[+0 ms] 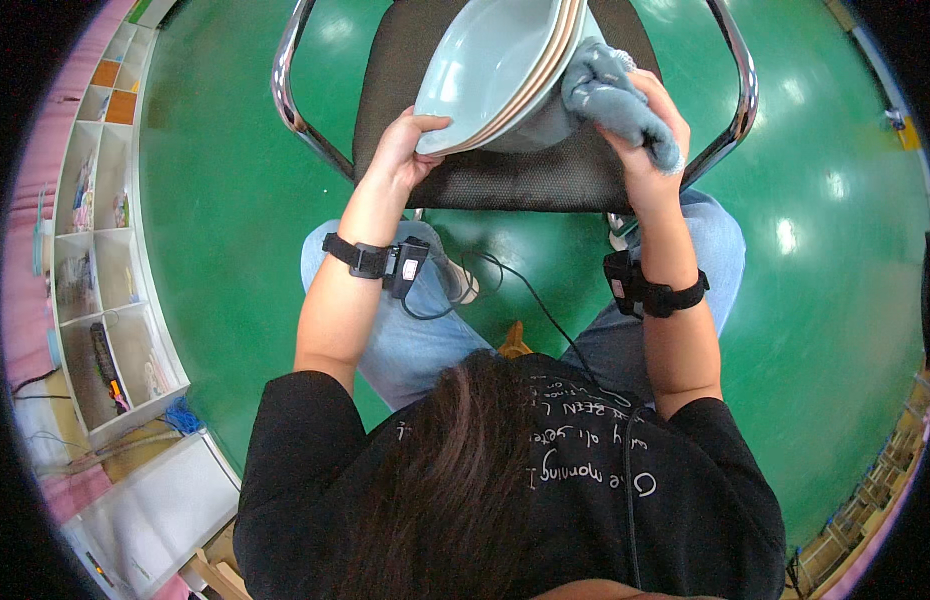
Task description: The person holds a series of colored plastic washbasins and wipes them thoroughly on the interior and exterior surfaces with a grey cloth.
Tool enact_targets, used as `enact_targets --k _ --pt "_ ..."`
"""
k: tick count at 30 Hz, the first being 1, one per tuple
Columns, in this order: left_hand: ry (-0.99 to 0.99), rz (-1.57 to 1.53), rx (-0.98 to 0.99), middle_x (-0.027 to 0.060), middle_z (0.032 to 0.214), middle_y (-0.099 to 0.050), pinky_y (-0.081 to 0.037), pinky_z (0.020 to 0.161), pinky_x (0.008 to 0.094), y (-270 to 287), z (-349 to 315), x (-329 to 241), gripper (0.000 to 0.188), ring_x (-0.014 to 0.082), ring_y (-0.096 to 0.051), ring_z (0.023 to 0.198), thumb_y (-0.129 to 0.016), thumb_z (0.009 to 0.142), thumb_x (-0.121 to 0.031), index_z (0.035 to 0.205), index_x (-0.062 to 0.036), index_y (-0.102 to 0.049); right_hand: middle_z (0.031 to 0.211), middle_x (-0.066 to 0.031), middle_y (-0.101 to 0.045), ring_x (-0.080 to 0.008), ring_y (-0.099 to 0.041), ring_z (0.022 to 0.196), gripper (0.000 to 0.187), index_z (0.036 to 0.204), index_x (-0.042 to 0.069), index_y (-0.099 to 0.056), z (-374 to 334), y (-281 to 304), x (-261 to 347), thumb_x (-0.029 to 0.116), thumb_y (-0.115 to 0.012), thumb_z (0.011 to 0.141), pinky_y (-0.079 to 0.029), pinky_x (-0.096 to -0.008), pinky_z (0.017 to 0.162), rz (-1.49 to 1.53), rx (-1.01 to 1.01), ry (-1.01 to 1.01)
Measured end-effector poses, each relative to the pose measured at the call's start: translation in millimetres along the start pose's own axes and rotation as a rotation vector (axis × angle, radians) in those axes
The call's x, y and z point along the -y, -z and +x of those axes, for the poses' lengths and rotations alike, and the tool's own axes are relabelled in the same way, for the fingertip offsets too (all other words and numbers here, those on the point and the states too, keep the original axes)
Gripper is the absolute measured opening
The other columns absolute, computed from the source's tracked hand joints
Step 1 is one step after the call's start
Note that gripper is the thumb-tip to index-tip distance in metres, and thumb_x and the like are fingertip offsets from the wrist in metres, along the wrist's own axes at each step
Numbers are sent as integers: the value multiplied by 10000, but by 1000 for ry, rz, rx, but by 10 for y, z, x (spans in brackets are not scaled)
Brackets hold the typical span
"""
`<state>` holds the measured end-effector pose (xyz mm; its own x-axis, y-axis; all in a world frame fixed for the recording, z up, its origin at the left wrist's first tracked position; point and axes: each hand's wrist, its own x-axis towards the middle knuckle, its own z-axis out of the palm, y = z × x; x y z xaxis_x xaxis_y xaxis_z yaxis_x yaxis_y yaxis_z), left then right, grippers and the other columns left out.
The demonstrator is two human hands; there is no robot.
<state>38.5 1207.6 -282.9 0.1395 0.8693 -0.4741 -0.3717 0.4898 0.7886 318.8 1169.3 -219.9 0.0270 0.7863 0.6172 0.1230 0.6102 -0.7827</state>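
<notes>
My left hand (405,148) grips the lower rim of a stack of pale blue-grey and beige bowls (495,70), tilted on edge over a black mesh chair seat (505,175). My right hand (650,140) is closed on a grey-blue cloth (610,90) and presses it against the outer side of the stack. Both wrists wear black straps with small devices, and a thin cable hangs between them.
The chair's chrome armrests (285,90) curve up on both sides. A green glossy floor (225,220) surrounds it. A white cubby shelf (110,260) with small items lies at the left, with white boards (165,510) below it.
</notes>
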Motion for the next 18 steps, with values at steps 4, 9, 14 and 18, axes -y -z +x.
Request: enact_targets --k 4,9,14,18 --pt "-1 -12 -98 56 771 -569 -269 280 170 -129 -84 -36 205 79 -445 436 -533 804 -10 1002 -42 -487 935 -136 -599 -286 -590 896 455 942 17 -608 14 -89 46 32 -615 487 -440 -316 831 -104 150 174" --pt "19 -85 -79 49 782 -549 -248 301 160 -30 -18 -79 218 73 -403 455 -534 797 -3 999 -50 -466 921 -104 -601 -303 -596 886 276 914 58 -622 -86 -362 145 79 -692 647 -471 -353 779 -234 413 79" --pt "-167 -77 -264 73 863 -533 -257 326 163 -169 -83 -115 247 87 -446 528 -543 786 15 1010 -42 -458 940 -128 -616 -317 -596 916 277 925 40 -636 -184 -401 -161 31 -659 649 -472 -368 794 -369 436 -34" --pt "-213 -180 -233 76 849 -512 -260 333 168 -74 -53 -107 234 95 -420 521 -541 792 22 1000 -35 -453 977 -158 -624 -310 -618 933 388 981 29 -631 -184 -296 -356 -65 -587 607 -479 -340 830 -523 307 -68"
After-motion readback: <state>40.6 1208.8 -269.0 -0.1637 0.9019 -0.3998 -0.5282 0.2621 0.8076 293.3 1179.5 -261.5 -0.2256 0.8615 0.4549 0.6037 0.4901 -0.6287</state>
